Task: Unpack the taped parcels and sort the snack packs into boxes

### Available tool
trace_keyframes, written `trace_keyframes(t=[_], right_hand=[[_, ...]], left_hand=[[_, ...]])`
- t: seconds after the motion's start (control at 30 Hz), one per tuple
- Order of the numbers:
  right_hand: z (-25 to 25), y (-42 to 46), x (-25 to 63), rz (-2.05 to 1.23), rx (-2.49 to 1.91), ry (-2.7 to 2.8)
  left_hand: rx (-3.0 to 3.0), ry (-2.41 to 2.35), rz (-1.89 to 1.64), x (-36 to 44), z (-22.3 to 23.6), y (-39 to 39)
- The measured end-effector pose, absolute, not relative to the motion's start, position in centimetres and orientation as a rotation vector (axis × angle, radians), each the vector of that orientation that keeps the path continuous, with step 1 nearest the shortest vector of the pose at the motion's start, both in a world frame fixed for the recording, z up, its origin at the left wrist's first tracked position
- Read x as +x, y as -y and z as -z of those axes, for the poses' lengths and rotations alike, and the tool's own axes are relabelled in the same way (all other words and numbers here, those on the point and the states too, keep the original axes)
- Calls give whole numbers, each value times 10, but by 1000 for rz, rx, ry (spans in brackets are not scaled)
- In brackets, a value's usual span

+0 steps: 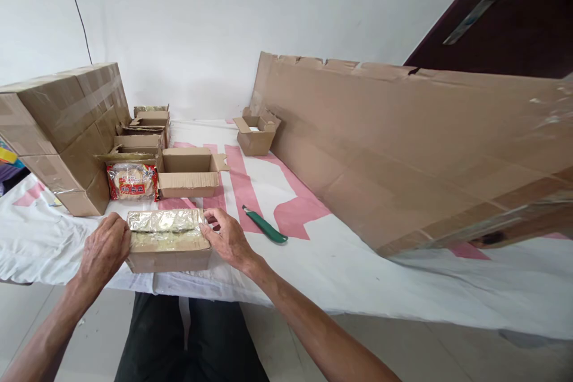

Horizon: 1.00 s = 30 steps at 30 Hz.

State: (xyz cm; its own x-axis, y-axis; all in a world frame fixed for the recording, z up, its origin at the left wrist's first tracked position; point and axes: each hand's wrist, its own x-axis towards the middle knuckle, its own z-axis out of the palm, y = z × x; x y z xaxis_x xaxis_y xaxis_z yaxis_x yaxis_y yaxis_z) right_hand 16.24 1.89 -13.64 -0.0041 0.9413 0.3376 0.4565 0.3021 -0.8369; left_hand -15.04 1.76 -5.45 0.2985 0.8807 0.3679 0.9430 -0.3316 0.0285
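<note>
Clock centred on the taped carton [170,259], at the near table edge; long axis 9-to-3, flapped top up. Left hand [107,242]: fingers bunched at its 9 o'clock end, grip unclear. Right hand [228,237]: thumb and forefinger parted, touching its 3 o'clock end. Open carton [190,184], 1 o'clock: no contents visible. Red snack pack [132,182]: 11. Green cutter [266,227]: 3. Stacked cartons [67,125]: 10. Small box [256,142], something white inside: 2, beside cardboard sheet [380,149].

small brown rectangular cardboard box [169,261] | glossy-taped top flaps folded in, dark gap between | upright, lengthwise across view | on white cloth [322,274], 8 o'clock
</note>
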Motion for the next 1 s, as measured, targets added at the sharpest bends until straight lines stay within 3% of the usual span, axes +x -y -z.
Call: trace_keyframes(t=[0.17, 0.37, 0.6, 1.0], right_hand=[[136, -20, 162, -640, -1223, 1551], [130, -22, 160, -599, -1199, 1491], [137, -23, 156, -685, -1221, 1353], [148, -17, 150, -776, -1212, 1344]], left_hand=[[-2480, 1665, 873, -157, 57, -20], [-2463, 2031, 1219, -156, 58, -22], [-2369, 2367, 2117, -161, 58, -18], [-2358, 2371, 1998, -166, 84, -23]])
